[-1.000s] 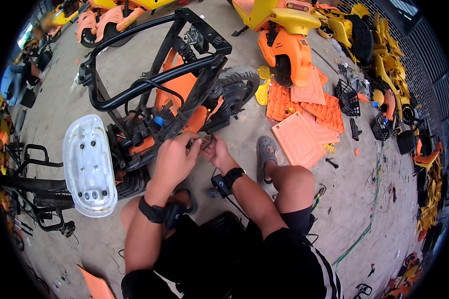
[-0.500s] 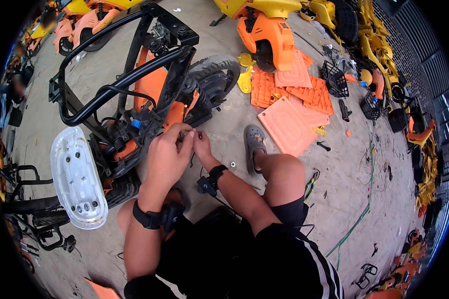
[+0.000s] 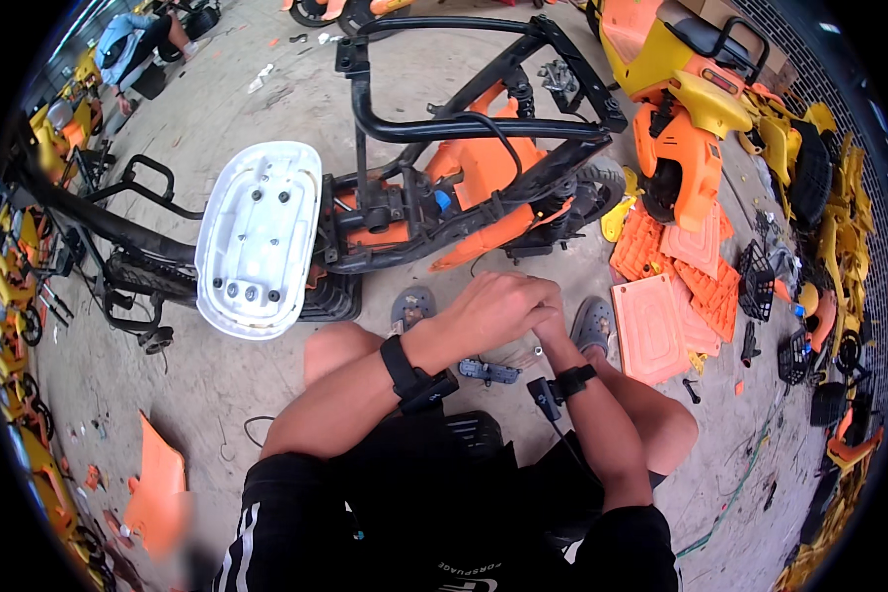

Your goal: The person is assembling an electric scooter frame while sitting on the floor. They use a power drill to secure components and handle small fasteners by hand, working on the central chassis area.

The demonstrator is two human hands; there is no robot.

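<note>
My left hand (image 3: 498, 308) and my right hand (image 3: 550, 322) meet in front of me, above the floor between my feet. Both sets of fingers are curled and pressed together; whatever they hold is hidden behind my left hand. Just beyond them lies the black scooter frame (image 3: 483, 128) with orange body panels (image 3: 469, 163) and a blue connector (image 3: 442, 200). A small metal nut (image 3: 538, 350) is on the floor close to my right wrist. Below my left hand, a grey ribbed part (image 3: 488, 371) rests on the concrete.
A white oval plastic tray (image 3: 257, 237) with bolts in it sits at the frame's left end. Orange panels (image 3: 649, 331) are stacked at right, near a yellow-and-orange scooter (image 3: 681, 148) and black baskets (image 3: 755, 276). Another person (image 3: 133, 49) crouches far left. An orange panel (image 3: 158, 483) lies lower left.
The view has turned left, so the frame and tray appear farther right. My joined hands have drawn back from the frame, and the grey ribbed part now shows below them.
</note>
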